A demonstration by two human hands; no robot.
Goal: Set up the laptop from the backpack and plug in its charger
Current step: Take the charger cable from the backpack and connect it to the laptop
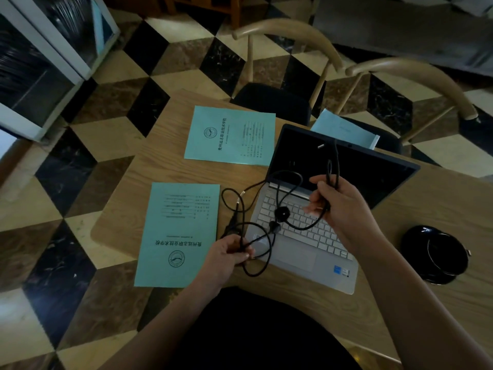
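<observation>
Laptop (314,217) sits open on the wooden table (426,209), screen dark, silver keyboard facing the person. Both hands are up over it with the black charger cable (290,182) strung between them in loose loops. Right hand (344,209), above the keys, has its fingers curled round a doubled stretch of cable, with a strand rising from the fist in front of the screen. A small silvery plug tip (321,146) shows against the screen; whether it belongs to that strand, hard to tell. Left hand (229,256), at the laptop's near-left corner, pinches another loop, fingers closed on it. A round black piece (282,212) hangs on the cable over the keyboard.

Left of the laptop lie two teal booklets (178,236), one near, one far. A dark round object (434,253) rests on the table to the right. Two wooden chairs (290,41) stand at the far side.
</observation>
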